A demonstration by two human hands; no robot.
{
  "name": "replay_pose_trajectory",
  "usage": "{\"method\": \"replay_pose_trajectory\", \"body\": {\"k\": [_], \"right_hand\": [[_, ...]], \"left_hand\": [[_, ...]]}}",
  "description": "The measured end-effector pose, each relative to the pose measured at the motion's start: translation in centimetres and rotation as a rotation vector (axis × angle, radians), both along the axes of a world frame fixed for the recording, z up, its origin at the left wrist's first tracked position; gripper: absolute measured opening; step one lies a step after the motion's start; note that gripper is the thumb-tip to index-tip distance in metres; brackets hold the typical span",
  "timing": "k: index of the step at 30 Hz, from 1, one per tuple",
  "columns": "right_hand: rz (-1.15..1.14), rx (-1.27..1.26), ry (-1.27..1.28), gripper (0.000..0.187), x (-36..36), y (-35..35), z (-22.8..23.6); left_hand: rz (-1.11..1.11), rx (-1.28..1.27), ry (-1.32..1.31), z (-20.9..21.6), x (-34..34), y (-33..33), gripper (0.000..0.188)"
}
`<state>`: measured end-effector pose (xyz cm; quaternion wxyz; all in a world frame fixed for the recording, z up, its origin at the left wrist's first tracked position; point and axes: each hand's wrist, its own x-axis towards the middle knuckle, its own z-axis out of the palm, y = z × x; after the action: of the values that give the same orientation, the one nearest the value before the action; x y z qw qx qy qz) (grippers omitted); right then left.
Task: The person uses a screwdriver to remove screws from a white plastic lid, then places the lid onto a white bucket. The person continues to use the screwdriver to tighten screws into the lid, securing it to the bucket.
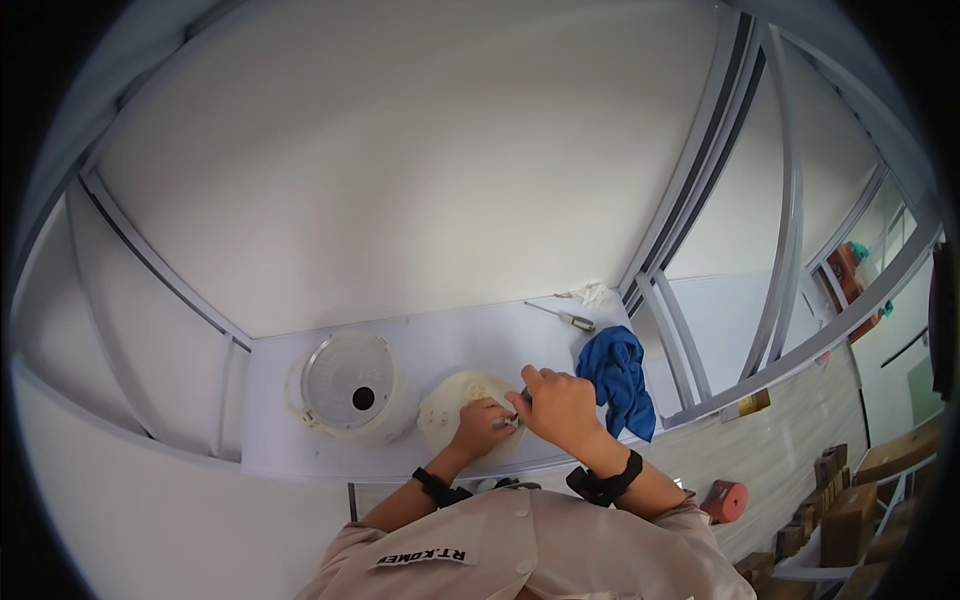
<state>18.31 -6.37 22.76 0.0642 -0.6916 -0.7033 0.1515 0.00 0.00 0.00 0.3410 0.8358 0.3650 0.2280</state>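
Observation:
A round white plastic piece (437,412) like a lid lies on the bench in front of me. Over its right side, my left hand (480,428) is closed, its fingertips pinching something small and greyish that I cannot make out. Right beside it, my right hand (562,408) is wrapped round a dark-handled tool (526,396), whose tip meets the left fingertips; its kind is mostly hidden. To the left stands a round white appliance body (388,415) with a grey metallic inside and a dark round spot in it.
A screwdriver (576,321) lies at the back right of the white bench (275,440), near a crumpled white scrap (592,293). A blue cloth (615,375) is bunched at the right end. Metal frame posts (690,170) rise there. Beyond are a red roll (726,500) and brown boxes (850,520).

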Motion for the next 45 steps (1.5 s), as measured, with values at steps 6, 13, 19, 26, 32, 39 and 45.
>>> {"method": "replay_pose_trajectory", "body": {"k": [6, 13, 19, 26, 32, 39, 45], "right_hand": [[0.272, 0.563, 0.142, 0.038, 1.4, -1.5, -0.4], [0.197, 0.398, 0.056, 0.038, 1.5, -0.4, -1.7], [0.002, 0.288, 0.006, 0.042, 0.4, -0.1, -2.0], [0.198, 0.635, 0.008, 0.038, 1.2, -0.1, -3.5], [0.299, 0.585, -0.013, 0.031, 1.2, -1.0, -1.8], [0.278, 0.384, -0.089, 0.031, 2.3, -0.6, -1.7], [0.194, 0.354, -0.108, 0.031, 2.0, -0.4, -1.6]], "left_hand": [[-0.006, -0.013, -0.100, 0.3, 0.7, -0.4, 0.023], [-0.028, 0.006, -0.098, -0.3, 0.4, 0.5, 0.026], [-0.027, -0.018, -0.111, -1.1, 0.4, 0.5, 0.027], [0.009, 0.031, -0.005, -0.2, 1.0, -0.2, 0.026], [0.001, 0.014, -0.054, -1.0, 0.4, 0.1, 0.029], [0.054, 0.126, 0.000, 1.0, 0.9, -1.1, 0.028], [0.028, 0.021, -0.008, 0.6, 0.8, -0.7, 0.029]]}}
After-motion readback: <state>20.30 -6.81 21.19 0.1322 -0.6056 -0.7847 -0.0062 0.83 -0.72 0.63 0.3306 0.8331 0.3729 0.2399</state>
